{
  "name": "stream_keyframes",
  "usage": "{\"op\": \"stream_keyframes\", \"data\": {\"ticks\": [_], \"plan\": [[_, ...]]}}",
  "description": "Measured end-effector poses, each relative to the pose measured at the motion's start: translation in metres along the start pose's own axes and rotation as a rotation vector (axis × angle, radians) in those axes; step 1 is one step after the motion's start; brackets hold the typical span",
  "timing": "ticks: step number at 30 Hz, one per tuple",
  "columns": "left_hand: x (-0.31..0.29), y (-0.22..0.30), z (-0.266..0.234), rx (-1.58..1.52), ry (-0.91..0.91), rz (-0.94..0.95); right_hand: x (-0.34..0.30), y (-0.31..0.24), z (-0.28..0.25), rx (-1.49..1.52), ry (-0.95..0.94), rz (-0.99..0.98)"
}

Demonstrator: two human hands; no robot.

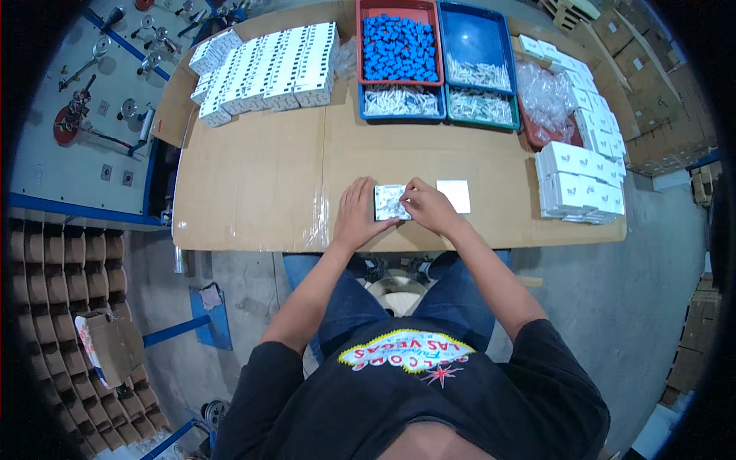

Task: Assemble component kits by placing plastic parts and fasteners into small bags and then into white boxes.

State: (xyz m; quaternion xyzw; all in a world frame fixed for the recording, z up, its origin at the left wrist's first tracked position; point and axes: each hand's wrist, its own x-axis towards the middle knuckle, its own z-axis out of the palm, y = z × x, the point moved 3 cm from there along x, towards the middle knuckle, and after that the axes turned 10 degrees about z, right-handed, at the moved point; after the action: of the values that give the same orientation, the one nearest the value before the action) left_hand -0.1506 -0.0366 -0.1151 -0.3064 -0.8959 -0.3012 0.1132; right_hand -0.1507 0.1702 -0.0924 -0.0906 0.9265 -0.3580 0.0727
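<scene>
A small open white box [389, 201] with greyish, patterned contents lies near the table's front edge; the contents are too small to name. My left hand [356, 216] braces it, fingers along its left side and thumb across its near edge. Over the box's right part, my right hand [432, 208] is closed in a pinch. Whatever those fingertips hold is hidden. Just right of that hand lies a flat white square piece [455, 196], possibly a lid or card.
Rows of white boxes [268, 69] fill the table's far left. Trays of blue pieces [399, 47] and small white parts [479, 106] stand at the back. Clear plastic bags [546, 100] and stacked white boxes [580, 180] occupy the right. Cardboard [253, 184] covers the tabletop.
</scene>
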Motion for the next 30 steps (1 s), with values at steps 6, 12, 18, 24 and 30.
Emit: {"op": "stream_keyframes", "data": {"ticks": [6, 12, 18, 24, 30], "plan": [[0.009, 0.009, -0.009, 0.081, -0.142, -0.033, 0.081, 0.031, -0.052, 0.008, 0.057, 0.039], [0.002, 0.004, -0.008, 0.066, -0.122, -0.069, 0.213, 0.035, -0.125, -0.094, 0.421, -0.032], [0.006, 0.003, -0.007, 0.054, -0.099, -0.046, 0.337, 0.038, -0.178, -0.379, 0.623, -0.018], [0.01, -0.002, -0.006, 0.032, -0.115, -0.071, 0.418, 0.062, -0.194, -0.623, 0.648, 0.086], [0.007, -0.004, -0.007, 0.012, -0.183, -0.113, 0.446, 0.063, -0.183, -0.649, 0.665, 0.105]]}}
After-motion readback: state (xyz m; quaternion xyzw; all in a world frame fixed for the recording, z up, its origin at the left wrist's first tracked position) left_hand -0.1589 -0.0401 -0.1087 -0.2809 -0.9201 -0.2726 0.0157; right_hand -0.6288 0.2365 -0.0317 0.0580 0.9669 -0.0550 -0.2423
